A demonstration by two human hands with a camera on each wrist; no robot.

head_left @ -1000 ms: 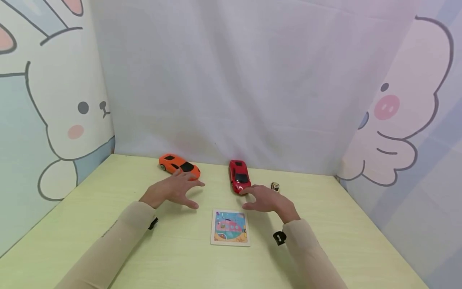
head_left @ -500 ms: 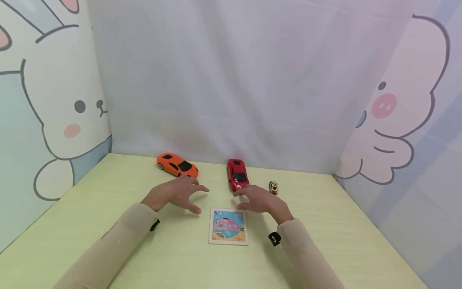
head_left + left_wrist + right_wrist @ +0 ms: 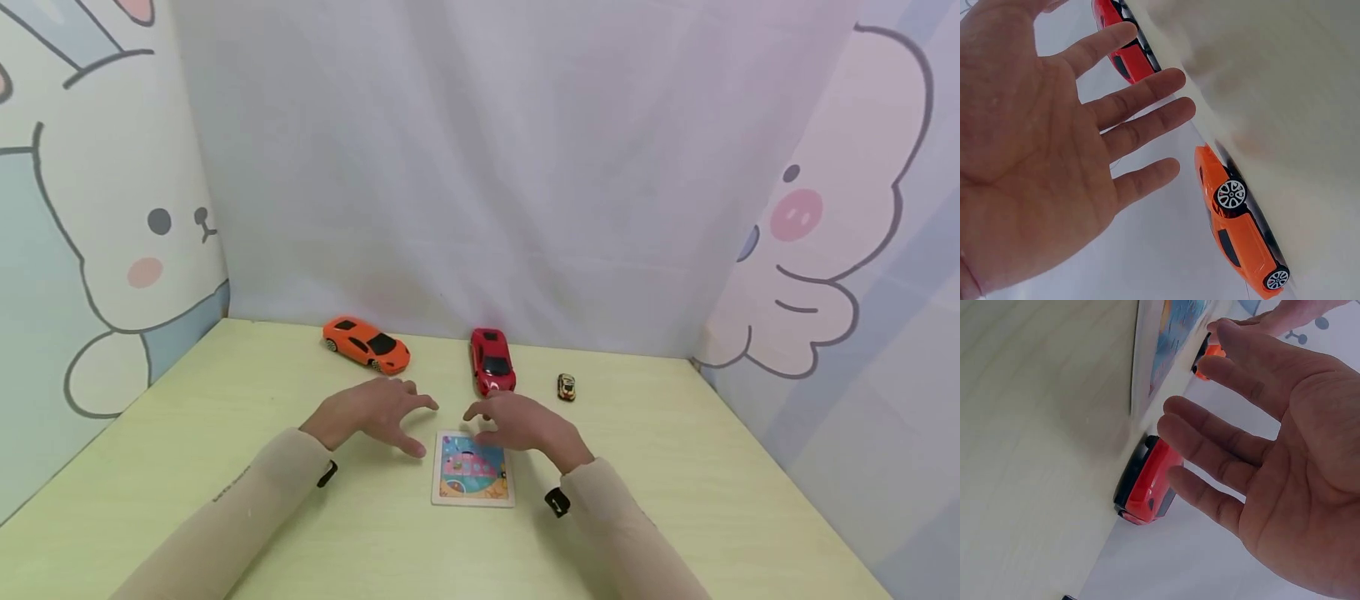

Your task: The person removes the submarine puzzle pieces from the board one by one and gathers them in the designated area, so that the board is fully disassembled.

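Between and a little in front of the hands lies a small white-framed picture board (image 3: 472, 475) with a pink and blue sea scene. My left hand (image 3: 375, 412) hovers to its left, fingers spread and holding nothing; its bare palm shows in the left wrist view. Over the board's far right corner is my right hand (image 3: 521, 421), fingers relaxed, also holding nothing. An orange toy car (image 3: 367, 344) stands beyond the left hand. Just past the right hand's fingers is a red toy car (image 3: 492, 360), its nose toward me.
A tiny gold and black toy car (image 3: 566, 387) sits to the right of the red one. Behind the pale yellow table (image 3: 675, 483) hangs a white cloth (image 3: 465, 167). Side panels with a cartoon rabbit (image 3: 127, 208) and a pig (image 3: 817, 200) flank it.
Both hands have drawn back from the toy cars and closer to each other. The right hand has moved left over the board's far corner. The cars and board stay in place.
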